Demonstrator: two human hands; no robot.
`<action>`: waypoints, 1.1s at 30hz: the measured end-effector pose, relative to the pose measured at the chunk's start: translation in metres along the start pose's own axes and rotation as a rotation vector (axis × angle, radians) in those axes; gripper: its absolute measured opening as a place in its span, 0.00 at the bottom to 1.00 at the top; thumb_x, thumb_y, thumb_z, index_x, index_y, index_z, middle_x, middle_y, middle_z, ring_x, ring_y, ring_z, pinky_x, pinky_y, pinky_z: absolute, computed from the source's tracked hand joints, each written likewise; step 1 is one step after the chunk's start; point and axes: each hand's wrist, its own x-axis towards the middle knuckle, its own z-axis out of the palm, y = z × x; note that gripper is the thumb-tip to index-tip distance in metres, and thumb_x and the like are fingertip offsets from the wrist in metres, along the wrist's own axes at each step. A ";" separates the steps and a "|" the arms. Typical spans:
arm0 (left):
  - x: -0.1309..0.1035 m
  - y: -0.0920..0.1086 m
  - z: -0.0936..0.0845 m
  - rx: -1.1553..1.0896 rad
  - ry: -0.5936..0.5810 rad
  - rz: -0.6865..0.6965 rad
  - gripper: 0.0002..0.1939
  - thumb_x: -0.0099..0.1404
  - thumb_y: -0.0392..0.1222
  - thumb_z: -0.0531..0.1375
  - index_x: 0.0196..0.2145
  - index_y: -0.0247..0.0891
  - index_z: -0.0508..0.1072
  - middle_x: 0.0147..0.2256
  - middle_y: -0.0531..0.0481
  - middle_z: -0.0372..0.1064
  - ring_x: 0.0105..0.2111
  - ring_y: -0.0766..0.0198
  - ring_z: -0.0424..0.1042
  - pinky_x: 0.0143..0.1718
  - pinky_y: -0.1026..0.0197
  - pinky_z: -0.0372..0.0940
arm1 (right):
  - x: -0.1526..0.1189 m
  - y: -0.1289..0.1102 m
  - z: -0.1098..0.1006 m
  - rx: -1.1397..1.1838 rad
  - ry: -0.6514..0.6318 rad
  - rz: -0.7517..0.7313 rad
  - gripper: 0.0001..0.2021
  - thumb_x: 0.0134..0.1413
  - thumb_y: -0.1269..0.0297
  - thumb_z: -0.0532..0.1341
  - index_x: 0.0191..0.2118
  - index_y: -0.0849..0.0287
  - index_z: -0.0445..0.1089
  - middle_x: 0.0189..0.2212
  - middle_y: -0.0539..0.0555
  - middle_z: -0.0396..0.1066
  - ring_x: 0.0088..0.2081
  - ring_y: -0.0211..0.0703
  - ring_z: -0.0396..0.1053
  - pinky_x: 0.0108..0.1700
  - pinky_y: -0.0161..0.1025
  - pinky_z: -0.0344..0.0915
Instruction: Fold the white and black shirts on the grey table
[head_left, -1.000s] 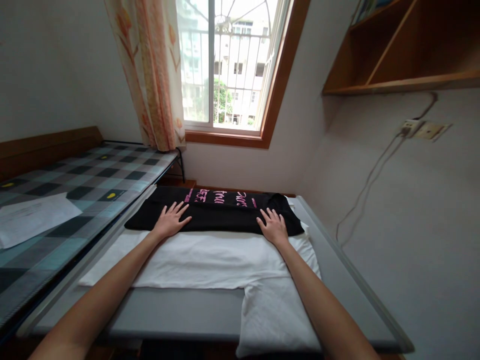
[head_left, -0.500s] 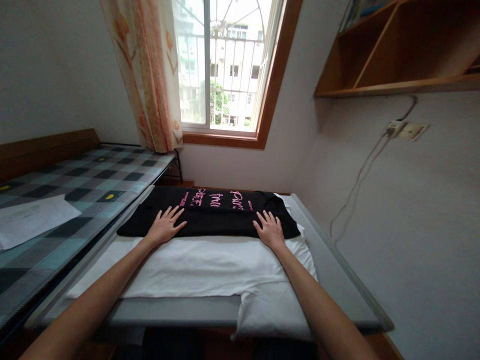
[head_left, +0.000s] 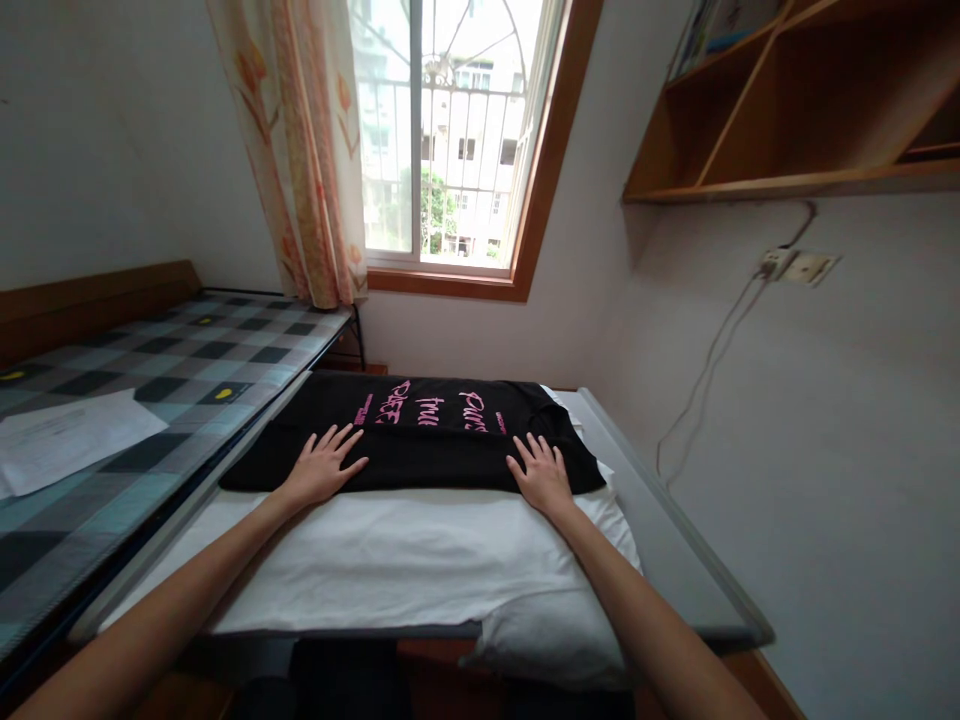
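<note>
A black shirt (head_left: 442,460) with pink lettering lies folded over on top of a white shirt (head_left: 390,560). My left hand (head_left: 322,467) rests flat on the left part of the black cloth, fingers spread. On its right part lies my right hand (head_left: 541,474), palm down, fingers also apart. Neither hand grips anything. The white shirt spreads toward me, and its sleeve (head_left: 551,640) hangs over the front edge of the grey table (head_left: 675,545).
Left of the table is a bed with a checked mattress (head_left: 172,370) and white papers (head_left: 71,440) on it. A curtain (head_left: 307,150) hangs beside the window. A wooden shelf (head_left: 787,180) and a socket with a cord (head_left: 780,265) are on the right wall.
Both hands and the black shirt's near edge have moved slightly toward me. More of the black shirt's lettered part shows. The view has shifted a little.
</note>
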 end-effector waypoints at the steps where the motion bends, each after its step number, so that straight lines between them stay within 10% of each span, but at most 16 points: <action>1: 0.002 0.001 -0.003 -0.003 -0.003 -0.012 0.33 0.67 0.62 0.46 0.64 0.47 0.57 0.66 0.48 0.49 0.66 0.48 0.45 0.63 0.42 0.42 | 0.002 -0.001 -0.002 0.000 -0.012 0.001 0.29 0.64 0.46 0.45 0.65 0.53 0.56 0.66 0.57 0.51 0.67 0.53 0.44 0.65 0.55 0.37; 16: 0.078 0.068 -0.007 -0.079 0.168 0.079 0.16 0.67 0.52 0.52 0.38 0.41 0.74 0.41 0.44 0.71 0.44 0.53 0.69 0.50 0.49 0.59 | 0.060 -0.059 0.004 0.174 -0.012 -0.200 0.24 0.64 0.47 0.48 0.59 0.51 0.65 0.62 0.54 0.60 0.65 0.52 0.51 0.63 0.50 0.48; 25: 0.076 0.026 -0.008 -0.048 0.134 -0.083 0.19 0.68 0.55 0.48 0.36 0.40 0.73 0.39 0.44 0.74 0.42 0.53 0.71 0.43 0.54 0.60 | 0.058 -0.041 -0.001 0.301 0.090 -0.239 0.18 0.65 0.56 0.50 0.51 0.56 0.72 0.53 0.55 0.70 0.57 0.45 0.63 0.60 0.40 0.55; 33: 0.074 -0.015 -0.014 -0.017 0.034 -0.279 0.28 0.68 0.59 0.42 0.33 0.40 0.75 0.35 0.42 0.76 0.38 0.52 0.75 0.37 0.57 0.62 | 0.060 -0.017 -0.003 0.215 0.061 0.019 0.13 0.62 0.61 0.51 0.41 0.56 0.73 0.45 0.57 0.72 0.47 0.49 0.66 0.47 0.42 0.60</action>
